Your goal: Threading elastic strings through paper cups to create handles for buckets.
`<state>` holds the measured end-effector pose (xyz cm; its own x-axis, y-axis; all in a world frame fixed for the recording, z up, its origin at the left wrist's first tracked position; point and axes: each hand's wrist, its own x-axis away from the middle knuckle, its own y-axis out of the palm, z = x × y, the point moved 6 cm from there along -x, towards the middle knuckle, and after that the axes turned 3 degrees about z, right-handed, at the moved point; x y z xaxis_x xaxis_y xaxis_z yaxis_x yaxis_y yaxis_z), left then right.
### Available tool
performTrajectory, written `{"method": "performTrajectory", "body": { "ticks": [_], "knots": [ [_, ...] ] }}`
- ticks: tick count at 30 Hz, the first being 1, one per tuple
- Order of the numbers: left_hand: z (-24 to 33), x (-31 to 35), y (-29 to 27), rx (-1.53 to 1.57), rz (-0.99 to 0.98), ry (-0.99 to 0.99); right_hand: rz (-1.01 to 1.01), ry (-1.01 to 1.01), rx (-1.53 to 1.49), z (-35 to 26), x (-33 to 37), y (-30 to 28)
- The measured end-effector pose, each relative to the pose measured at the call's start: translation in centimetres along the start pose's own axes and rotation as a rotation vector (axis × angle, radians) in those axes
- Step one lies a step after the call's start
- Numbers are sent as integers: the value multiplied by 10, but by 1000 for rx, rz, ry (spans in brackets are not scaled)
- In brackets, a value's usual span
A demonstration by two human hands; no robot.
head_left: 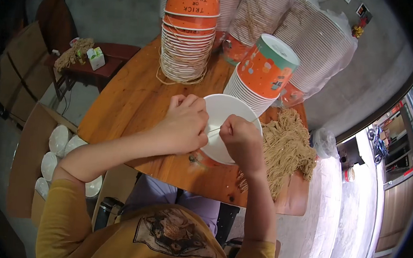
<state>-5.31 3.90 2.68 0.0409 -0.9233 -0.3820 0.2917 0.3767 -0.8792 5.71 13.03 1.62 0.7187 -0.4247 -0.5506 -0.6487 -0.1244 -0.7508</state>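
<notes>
A paper bucket (pixel 223 106) with a white inside stands mouth up near the table's front edge. My left hand (pixel 184 123) is closed over its left rim, fingers curled, the thumb at the inner wall. Over the bucket's mouth my right hand (pixel 242 140) makes a fist around a thin cord (pixel 213 130). The cord stretches across the opening toward my left hand; its far end is hidden there. Just right of the bucket lies a heap of tan cords (pixel 289 149). Behind it, a stack of orange buckets (pixel 263 73) sits upside down.
At the back left rises a tall stack of buckets with cord handles (pixel 187 46). Plastic-wrapped bucket stacks (pixel 317 45) crowd the back right. Left of the wooden table (pixel 131 109), a cardboard box (pixel 27 164) holds several white-lined buckets. A dark red bench (pixel 118 53) bears more cords.
</notes>
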Motion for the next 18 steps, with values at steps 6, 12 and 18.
{"method": "performTrajectory", "body": {
  "ticks": [6,12,18],
  "knots": [
    [-6,11,-11,222,-33,132,129,-18,203,-3,0,2],
    [-13,27,-13,221,20,334,63,-38,88,0,-8,-9],
    [-44,40,-39,332,89,266,-452,94,-365,-39,-12,-26]
  ]
}}
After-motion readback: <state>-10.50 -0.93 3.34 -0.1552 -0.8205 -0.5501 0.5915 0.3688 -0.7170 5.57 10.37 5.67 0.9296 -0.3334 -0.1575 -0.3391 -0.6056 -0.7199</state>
